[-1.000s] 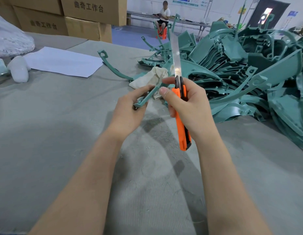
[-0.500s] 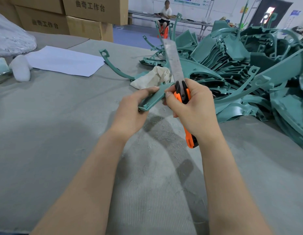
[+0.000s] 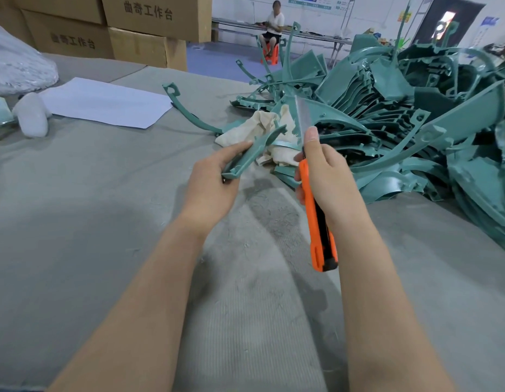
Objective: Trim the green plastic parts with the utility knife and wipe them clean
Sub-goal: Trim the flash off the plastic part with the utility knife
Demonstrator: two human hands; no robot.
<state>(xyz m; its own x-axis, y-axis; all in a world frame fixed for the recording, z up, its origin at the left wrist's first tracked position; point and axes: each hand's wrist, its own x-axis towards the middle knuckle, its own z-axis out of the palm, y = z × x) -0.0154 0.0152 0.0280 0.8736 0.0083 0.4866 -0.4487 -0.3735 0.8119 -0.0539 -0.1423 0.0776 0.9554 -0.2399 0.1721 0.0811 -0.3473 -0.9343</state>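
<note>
My left hand [image 3: 214, 182] grips a short green plastic part [image 3: 252, 152] above the grey table, its far end pointing up and right. My right hand [image 3: 329, 179] holds the orange utility knife [image 3: 316, 222] upright, its long blade [image 3: 301, 116] extended and pointing away, my forefinger lying along its back. A small gap separates the blade from the part. A cream cloth [image 3: 262, 128] lies crumpled on the table just behind both hands. A large heap of green plastic parts [image 3: 401, 123] fills the right side.
A curved green part [image 3: 186, 111] lies alone left of the cloth. White paper [image 3: 104, 101], a white lump [image 3: 32, 114] and a plastic bag [image 3: 16, 66] sit far left. Cardboard boxes [image 3: 149, 26] stand behind. A person [image 3: 272, 24] sits far off.
The knife and the part have come apart: my right hand moved right and down with the knife, and my left hand swung the part's far end up and away.
</note>
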